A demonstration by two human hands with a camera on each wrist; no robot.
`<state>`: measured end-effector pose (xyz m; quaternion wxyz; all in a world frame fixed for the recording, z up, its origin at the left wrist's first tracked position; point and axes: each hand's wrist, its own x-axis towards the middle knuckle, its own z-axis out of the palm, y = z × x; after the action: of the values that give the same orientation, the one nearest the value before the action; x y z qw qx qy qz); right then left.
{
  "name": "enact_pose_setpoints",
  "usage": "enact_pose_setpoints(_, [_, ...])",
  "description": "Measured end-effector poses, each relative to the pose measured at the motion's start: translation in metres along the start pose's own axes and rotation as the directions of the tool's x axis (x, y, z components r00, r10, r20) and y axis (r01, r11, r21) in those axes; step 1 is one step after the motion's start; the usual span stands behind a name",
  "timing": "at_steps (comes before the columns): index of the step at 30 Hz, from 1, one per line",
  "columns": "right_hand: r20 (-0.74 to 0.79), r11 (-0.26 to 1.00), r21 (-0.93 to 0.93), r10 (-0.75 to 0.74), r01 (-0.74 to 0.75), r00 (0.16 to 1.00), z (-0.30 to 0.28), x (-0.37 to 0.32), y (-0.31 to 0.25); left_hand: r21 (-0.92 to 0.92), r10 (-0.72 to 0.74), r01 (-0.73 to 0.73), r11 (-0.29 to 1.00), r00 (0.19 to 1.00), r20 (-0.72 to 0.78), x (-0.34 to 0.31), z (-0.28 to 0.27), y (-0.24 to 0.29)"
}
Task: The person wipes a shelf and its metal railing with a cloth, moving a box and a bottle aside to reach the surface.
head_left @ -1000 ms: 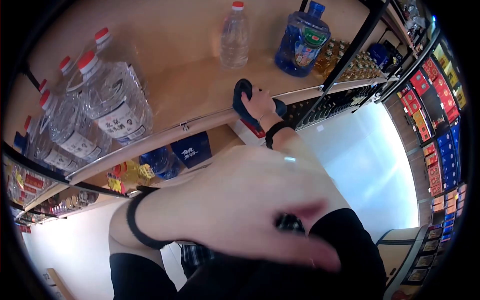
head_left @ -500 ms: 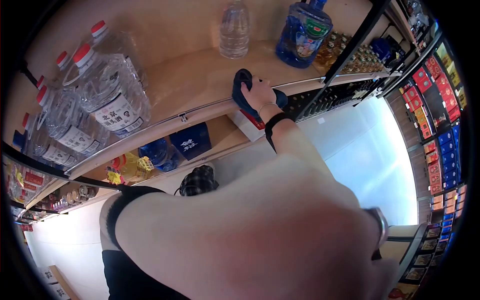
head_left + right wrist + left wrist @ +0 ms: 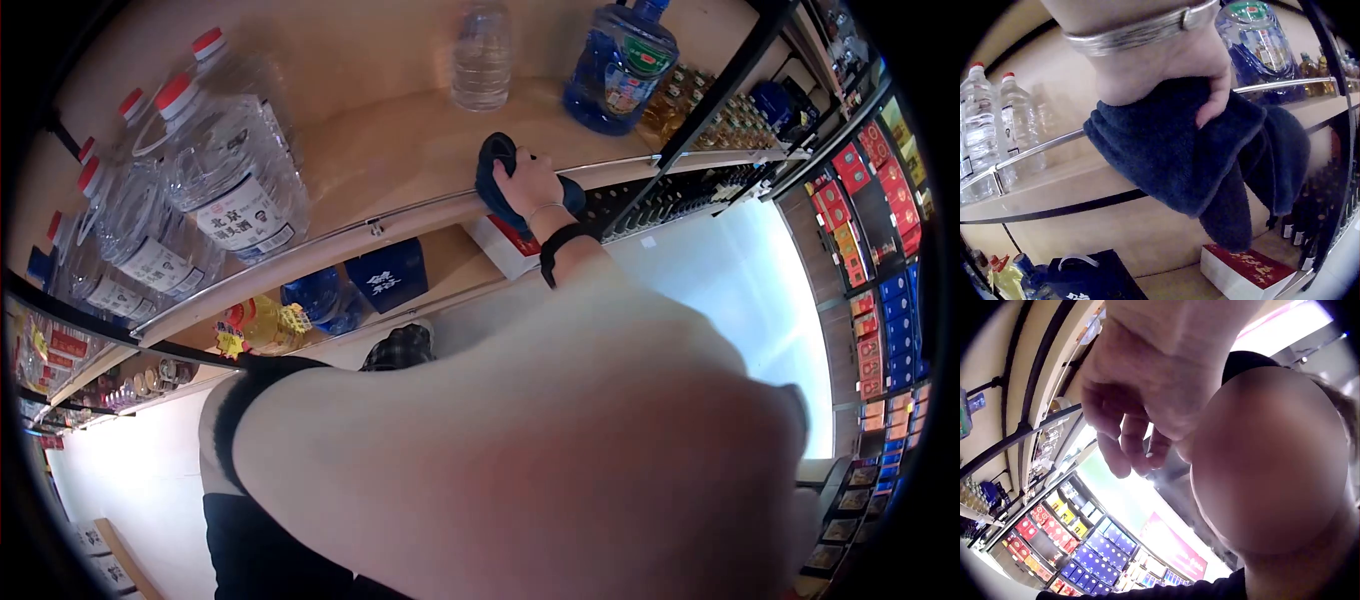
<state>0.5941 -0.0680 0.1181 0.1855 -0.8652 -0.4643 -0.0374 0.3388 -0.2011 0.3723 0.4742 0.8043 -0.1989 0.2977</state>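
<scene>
My right hand (image 3: 532, 188) grips a dark blue cloth (image 3: 1166, 150) at the front edge of the shelf (image 3: 350, 165). In the right wrist view the cloth lies over the metal rail (image 3: 1054, 147), its folds hanging down in front of the shelf edge, with the thumb on top. Large and blurred, my left hand (image 3: 660, 450) fills the lower foreground of the head view, close to the camera. The left wrist view shows the left hand (image 3: 1147, 387) raised near the person's head, its fingers loosely bent and holding nothing.
Large clear jugs with red caps (image 3: 235, 190) stand at the shelf's left. A clear bottle (image 3: 482, 60) and a blue jug (image 3: 620, 70) stand behind the cloth. Below are a dark blue box (image 3: 388, 275) and a red-and-white box (image 3: 505, 245). A black post (image 3: 715, 95) rises at right.
My left hand has come up closer to the head camera and shifted right, covering more of the view. The right hand stays on the cloth at about the same shelf spot.
</scene>
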Motion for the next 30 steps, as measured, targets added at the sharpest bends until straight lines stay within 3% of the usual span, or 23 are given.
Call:
enact_pose_setpoints(5, [-0.003,1.000,0.013,-0.009,0.009,1.000,-0.002,-0.003,-0.002,0.063,-0.016,0.013,0.998,0.998,0.054,0.004,0.001,-0.004])
enact_pose_setpoints(7, [0.003,1.000,-0.004,-0.001,0.001,1.000,-0.003,-0.002,-0.001,0.249,-0.092,0.060,0.967,0.989,0.120,-0.002,0.007,-0.026])
enact_pose_setpoints(10, [-0.003,1.000,-0.014,-0.011,0.010,1.000,-0.002,-0.001,0.000,0.709,-0.236,0.013,0.705,0.947,0.216,-0.033,0.021,-0.079])
enact_pose_setpoints(11, [-0.013,1.000,-0.012,-0.027,0.027,1.000,0.002,0.000,0.002,0.763,-0.246,0.023,0.646,0.953,0.179,-0.045,0.019,-0.095])
enact_pose_setpoints(13, [-0.014,0.999,-0.005,-0.043,0.043,0.999,-0.001,-0.002,0.001,0.839,-0.414,0.145,0.525,0.904,0.102,-0.081,0.013,-0.143])
enact_pose_setpoints(14, [-0.019,0.999,0.000,-0.045,0.045,0.999,-0.001,-0.002,0.000,0.859,-0.495,0.226,0.459,0.868,0.036,-0.100,0.006,-0.165])
enact_pose_setpoints(16, [-0.026,0.999,0.007,-0.047,0.047,0.999,-0.001,-0.003,0.001,0.913,-0.740,0.326,0.247,0.671,-0.040,-0.129,-0.012,-0.196])
enact_pose_setpoints(18, [-0.025,0.999,0.005,-0.043,0.043,0.999,0.000,-0.002,0.001,0.952,-0.748,0.280,0.123,0.656,-0.097,-0.163,-0.033,-0.224])
enact_pose_setpoints(20, [-0.010,0.999,-0.006,-0.041,0.041,0.999,0.001,-0.002,0.002,0.807,-0.816,0.586,-0.076,0.428,-0.388,-0.183,-0.045,-0.235])
enact_pose_setpoints(23, [-0.034,0.998,-0.004,-0.056,0.056,0.998,0.002,-0.001,0.003,0.833,-0.717,0.507,-0.219,0.496,-0.490,-0.213,-0.050,-0.256])
enact_pose_setpoints(26, [-0.034,0.998,0.003,-0.061,0.061,0.998,0.002,-0.003,0.003,0.817,-0.784,0.513,-0.262,0.381,-0.491,-0.215,-0.051,-0.265])
enact_pose_setpoints(29, [-0.021,0.998,0.002,-0.061,0.061,0.998,0.001,-0.001,0.004,0.904,-0.610,0.398,-0.158,0.680,-0.406,-0.213,-0.060,-0.260])
enact_pose_setpoints(30, [-0.012,0.998,0.002,-0.056,0.056,0.998,0.001,-0.001,0.004,0.907,-0.563,0.399,-0.137,0.721,-0.403,-0.207,-0.064,-0.254])
